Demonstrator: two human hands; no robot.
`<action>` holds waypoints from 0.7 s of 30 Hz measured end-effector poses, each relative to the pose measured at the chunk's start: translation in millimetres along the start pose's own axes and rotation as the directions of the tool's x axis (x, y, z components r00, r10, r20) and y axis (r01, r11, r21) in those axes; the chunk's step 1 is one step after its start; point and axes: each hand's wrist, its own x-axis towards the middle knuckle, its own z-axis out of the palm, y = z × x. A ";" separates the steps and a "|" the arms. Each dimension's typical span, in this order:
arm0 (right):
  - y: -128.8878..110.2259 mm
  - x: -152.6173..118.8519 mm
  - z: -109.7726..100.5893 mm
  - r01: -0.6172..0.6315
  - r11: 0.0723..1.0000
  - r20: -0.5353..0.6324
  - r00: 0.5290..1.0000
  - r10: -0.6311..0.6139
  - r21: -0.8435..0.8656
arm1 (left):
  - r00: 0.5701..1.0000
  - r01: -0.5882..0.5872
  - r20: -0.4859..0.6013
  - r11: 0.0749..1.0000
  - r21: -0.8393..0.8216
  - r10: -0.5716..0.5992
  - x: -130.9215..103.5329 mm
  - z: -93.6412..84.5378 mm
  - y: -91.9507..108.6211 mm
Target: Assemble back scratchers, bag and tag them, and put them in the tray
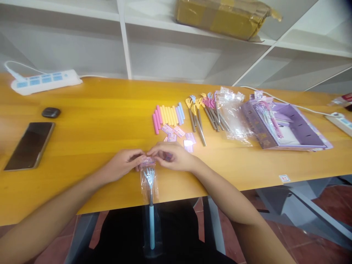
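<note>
Bright, soft light, seemingly from overhead. Diagonal grey shadows inside white panelled shelving [125, 44], far side. White glare on small pale-purple printed card [188, 146]; glints on narrow clear plastic sleeve [155, 216], near, and crumpled clear plastic bags [236, 117], right. Dark-red tiled floor [333, 205] dimmer. Wide-angle stretch, smeared edges, far-right corner darkened. Fine print unreadable.

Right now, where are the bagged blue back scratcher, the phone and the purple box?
Bagged blue back scratcher [151, 220], head view: its handle.
Phone [29, 146], head view: its dark screen.
Purple box [305, 126], head view: its inside wall.
</note>
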 end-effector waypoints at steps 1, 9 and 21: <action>-0.1 0.0 0.2 0.005 1.000 0.003 1.000 -0.005 0.001 | 1.000 0.000 -0.006 1.000 0.010 0.000 0.2 0.3 -0.5; -0.3 0.5 0.1 0.034 0.999 0.004 0.999 -0.034 -0.008 | 1.000 0.001 -0.031 0.999 0.040 0.000 1.9 4.5 -2.8; 7.1 -2.2 5.6 -0.039 0.999 -0.018 0.999 0.039 -0.024 | 0.997 0.017 -0.074 0.999 -0.049 -0.020 1.2 5.0 -10.4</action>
